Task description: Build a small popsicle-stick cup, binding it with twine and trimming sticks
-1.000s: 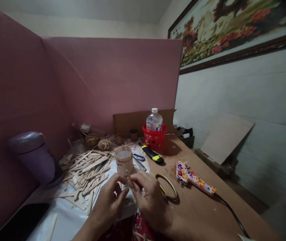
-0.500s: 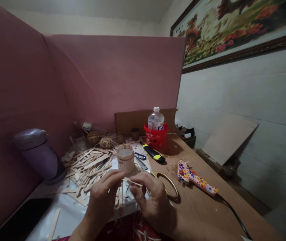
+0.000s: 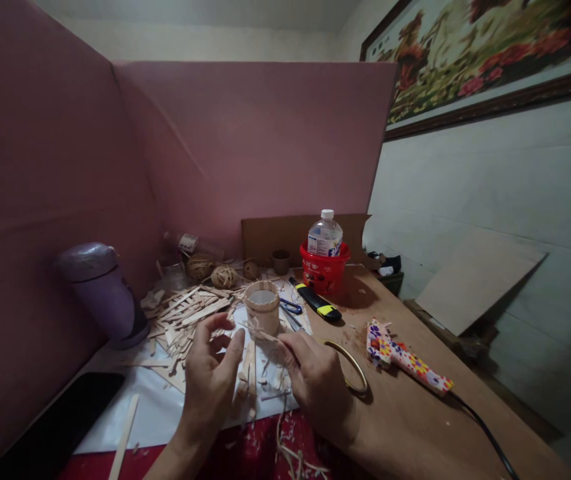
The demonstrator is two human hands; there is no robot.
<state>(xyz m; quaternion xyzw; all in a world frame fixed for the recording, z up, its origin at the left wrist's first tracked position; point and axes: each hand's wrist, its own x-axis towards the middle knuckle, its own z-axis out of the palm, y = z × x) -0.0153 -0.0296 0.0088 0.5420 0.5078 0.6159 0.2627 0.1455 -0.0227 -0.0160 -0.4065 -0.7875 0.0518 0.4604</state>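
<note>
My right hand (image 3: 313, 373) pinches one end of a thin, pale wooden strip (image 3: 260, 332). The strip's other end points toward my left hand (image 3: 213, 370), whose thumb and fingers are spread apart and hold nothing. Just beyond the strip stands a small round cup faced with wooden sticks (image 3: 264, 313), its rim uneven. Scissors with a gold handle (image 3: 358, 367) lie partly hidden behind my right hand. Beneath my hands, stick pieces (image 3: 249, 373) and shavings are strewn on white paper (image 3: 158, 407).
Left of the cup is a heap of craft sticks (image 3: 190, 317), with twine balls (image 3: 224, 276) behind. A black-yellow cutter (image 3: 318, 301), a red bucket (image 3: 323, 272) holding a bottle (image 3: 325, 233), and a flowered glue gun (image 3: 405, 360) with its cord occupy the right. A purple tumbler (image 3: 108, 300) stands left.
My left hand has opened and drawn away from the strip, which stays in my right hand. The view has shifted left, so the things on the table appear farther right.
</note>
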